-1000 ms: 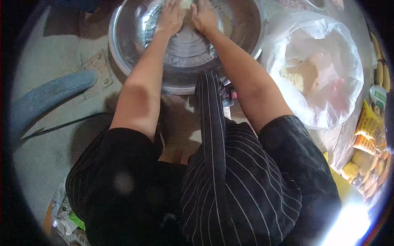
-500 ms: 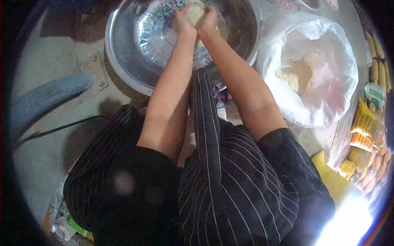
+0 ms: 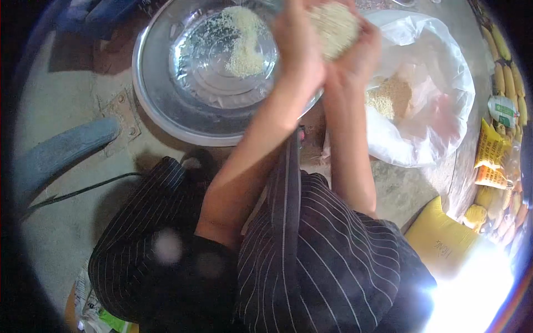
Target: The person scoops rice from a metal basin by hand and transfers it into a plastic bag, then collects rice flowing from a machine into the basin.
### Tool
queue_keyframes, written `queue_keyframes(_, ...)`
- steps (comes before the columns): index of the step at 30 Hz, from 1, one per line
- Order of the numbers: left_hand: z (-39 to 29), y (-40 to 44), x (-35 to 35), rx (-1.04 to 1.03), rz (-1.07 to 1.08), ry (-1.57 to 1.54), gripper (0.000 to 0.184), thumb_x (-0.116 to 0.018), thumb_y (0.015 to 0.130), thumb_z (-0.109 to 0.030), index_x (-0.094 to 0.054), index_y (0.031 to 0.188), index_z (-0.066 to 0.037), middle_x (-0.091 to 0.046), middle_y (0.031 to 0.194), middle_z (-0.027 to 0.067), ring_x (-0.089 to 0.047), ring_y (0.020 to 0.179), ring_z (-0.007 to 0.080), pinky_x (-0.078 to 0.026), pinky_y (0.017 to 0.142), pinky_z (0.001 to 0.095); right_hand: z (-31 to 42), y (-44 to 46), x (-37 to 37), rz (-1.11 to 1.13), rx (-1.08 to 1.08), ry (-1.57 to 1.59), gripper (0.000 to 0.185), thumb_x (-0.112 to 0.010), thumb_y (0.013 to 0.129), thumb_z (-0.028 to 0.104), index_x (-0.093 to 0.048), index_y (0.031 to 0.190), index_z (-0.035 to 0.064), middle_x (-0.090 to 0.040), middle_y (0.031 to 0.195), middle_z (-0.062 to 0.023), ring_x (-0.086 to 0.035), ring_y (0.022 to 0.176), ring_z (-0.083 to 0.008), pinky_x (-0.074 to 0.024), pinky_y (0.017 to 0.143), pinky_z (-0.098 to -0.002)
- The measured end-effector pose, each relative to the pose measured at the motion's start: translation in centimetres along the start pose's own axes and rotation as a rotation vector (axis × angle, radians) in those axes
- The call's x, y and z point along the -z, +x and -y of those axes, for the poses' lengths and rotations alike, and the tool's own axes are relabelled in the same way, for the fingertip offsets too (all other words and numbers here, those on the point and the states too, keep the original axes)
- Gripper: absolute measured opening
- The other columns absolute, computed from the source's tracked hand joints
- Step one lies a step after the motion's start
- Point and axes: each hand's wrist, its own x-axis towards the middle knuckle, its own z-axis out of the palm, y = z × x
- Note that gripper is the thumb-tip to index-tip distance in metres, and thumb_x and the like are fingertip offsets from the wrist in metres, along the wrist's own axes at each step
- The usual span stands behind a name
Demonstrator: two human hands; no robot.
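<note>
My left hand [image 3: 300, 47] and my right hand [image 3: 358, 58] are cupped together around a heap of pale grains [image 3: 334, 29], raised between a wide metal basin [image 3: 191, 136] and a clear plastic bag [image 3: 413, 150]. The hands are somewhat blurred. In the basin, to the left of my hands, a smaller pile of the same pale grains [image 3: 245, 62] lies scattered on the shiny bottom. The open bag on the right holds light brown grains [image 3: 395, 97] at its bottom.
A blue-grey curved pipe or leg [image 3: 72, 141] stands at the left, near a metal plate [image 3: 125, 119] on the floor. Yellow packets [image 3: 491, 155] and several long yellowish items [image 3: 508, 83] line the right edge. A yellow sack [image 3: 438, 230] lies at the lower right.
Both hands gathered grains in the basin, then rose and moved right toward the bag with the heap between them. A remaining pile in the basin has come into sight.
</note>
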Motion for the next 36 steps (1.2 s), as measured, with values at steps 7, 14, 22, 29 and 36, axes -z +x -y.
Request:
queue_keyframes(7, 15.0, -1.0, -7.0, -0.080, 0.298, 0.444, 0.046, -0.039, 0.091, -0.038, -0.064, 0.085, 0.001, -0.065, 0.084, 0.0099, -0.062, 0.079, 0.0184, -0.049, 0.076, 0.0283, 14.1, 1.4, 9.7, -0.076, 0.273, -0.300, 0.040, -0.036, 0.087, 0.022, -0.049, 0.117, -0.0024, -0.052, 0.116, -0.0183, -0.052, 0.106, -0.0281, -0.0431, 0.091, -0.0375)
queue_keyframes(14, 4.9, 2.1, -2.4, 0.270, 0.757, 0.866, 0.040, -0.045, 0.090, -0.031, -0.053, 0.116, -0.001, -0.061, 0.106, 0.0133, -0.062, 0.088, 0.0207, -0.048, 0.080, 0.0279, 19.9, 1.3, 15.4, -0.493, 0.164, -1.134, 0.052, -0.056, 0.082, 0.035, -0.052, 0.117, -0.0035, -0.053, 0.120, -0.0142, -0.050, 0.111, -0.0246, -0.0352, 0.095, -0.0301)
queue_keyframes(22, -11.7, 4.4, 17.0, -0.161, -0.246, 0.624, 0.034, -0.041, 0.089, -0.018, -0.050, 0.115, 0.002, -0.058, 0.105, 0.0132, -0.057, 0.087, 0.0199, -0.047, 0.079, 0.0284, 6.7, -0.8, 3.9, 0.485, 0.225, -1.156, 0.022, -0.051, 0.083, 0.017, -0.066, 0.093, 0.0040, -0.065, 0.087, -0.0084, -0.060, 0.084, -0.0158, -0.0450, 0.078, -0.0291)
queue_keyframes(29, -15.2, 1.6, 23.1, -0.077, -0.676, 0.621, 0.033, -0.042, 0.086, -0.019, -0.050, 0.112, 0.001, -0.058, 0.100, 0.0136, -0.057, 0.079, 0.0206, -0.048, 0.069, 0.0263, -7.6, -1.8, 3.9, 1.550, -0.451, -1.969, 0.030, -0.048, 0.082, 0.025, -0.065, 0.095, 0.0030, -0.066, 0.083, -0.0108, -0.063, 0.078, -0.0199, -0.0477, 0.071, -0.0339)
queue_keyframes(36, -13.0, 1.6, 22.9, 0.226, -0.615, 1.204, 0.032, -0.044, 0.080, -0.021, -0.058, 0.102, -0.002, -0.065, 0.080, 0.0112, -0.059, 0.066, 0.0190, -0.048, 0.062, 0.0276, -17.0, 4.5, 7.2, 1.439, -1.471, -1.983, 0.024, -0.054, 0.084, 0.018, -0.063, 0.106, 0.0141, -0.065, 0.098, -0.0010, -0.063, 0.077, -0.0140, -0.0516, 0.064, -0.0277)
